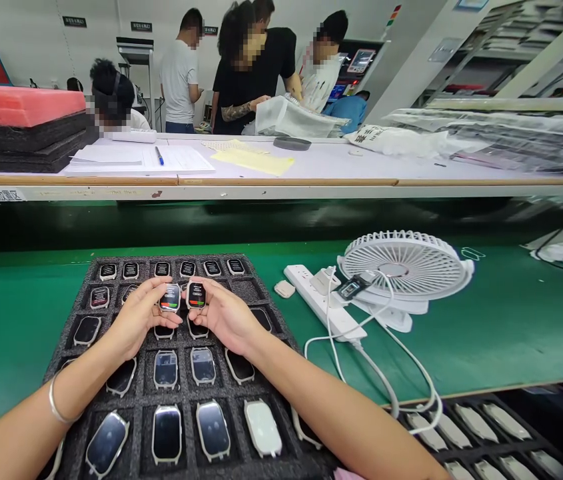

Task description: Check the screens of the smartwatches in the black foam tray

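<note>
My left hand (144, 317) is closed on a smartwatch body (170, 298) by its edges, its screen lit with text and a green and red bar. Beside it, my right hand (226, 310) grips a second smartwatch body (196, 294), lit in the same way. Both are held over a black foam tray (136, 420) whose compartments hold several strapless watches. In the back row, the watches (162, 269) show white text; nearer ones, such as this watch (166, 433), have dark screens. One watch (262, 427) lies with its pale side up. My forearms hide parts of the tray.
Right of the tray are a white power strip (324, 303) with cables, a small pale block (284, 289) and a white fan (406, 267). Another watch tray (466, 433) sits lower right. Papers (141, 159) and red foam (21, 105) lie on the shelf; several people stand behind.
</note>
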### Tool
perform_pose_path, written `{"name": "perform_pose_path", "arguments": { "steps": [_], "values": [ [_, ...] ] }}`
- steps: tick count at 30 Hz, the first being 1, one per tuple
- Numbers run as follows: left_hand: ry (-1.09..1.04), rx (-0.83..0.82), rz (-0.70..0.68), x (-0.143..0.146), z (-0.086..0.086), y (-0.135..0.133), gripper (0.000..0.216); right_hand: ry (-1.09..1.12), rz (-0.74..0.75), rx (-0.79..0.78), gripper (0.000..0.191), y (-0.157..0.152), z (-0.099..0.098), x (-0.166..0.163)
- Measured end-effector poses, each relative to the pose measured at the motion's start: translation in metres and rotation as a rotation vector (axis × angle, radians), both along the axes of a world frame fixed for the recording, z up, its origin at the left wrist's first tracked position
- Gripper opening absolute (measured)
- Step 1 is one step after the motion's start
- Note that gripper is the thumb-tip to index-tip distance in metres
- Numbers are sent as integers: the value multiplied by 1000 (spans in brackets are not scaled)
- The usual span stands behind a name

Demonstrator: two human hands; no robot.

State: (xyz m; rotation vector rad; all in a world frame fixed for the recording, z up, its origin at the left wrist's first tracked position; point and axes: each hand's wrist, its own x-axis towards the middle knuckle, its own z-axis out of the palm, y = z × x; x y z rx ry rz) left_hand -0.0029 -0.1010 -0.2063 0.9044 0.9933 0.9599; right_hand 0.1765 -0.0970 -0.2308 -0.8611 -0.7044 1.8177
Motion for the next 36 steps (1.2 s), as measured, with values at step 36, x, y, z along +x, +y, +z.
{"name": "perform_pose_path", "arguments": {
  "steps": [36],
  "values": [
    [32, 20, 16, 0, 1, 2, 43, -52, 1, 135, 28, 3, -1, 0]
  ]
}}
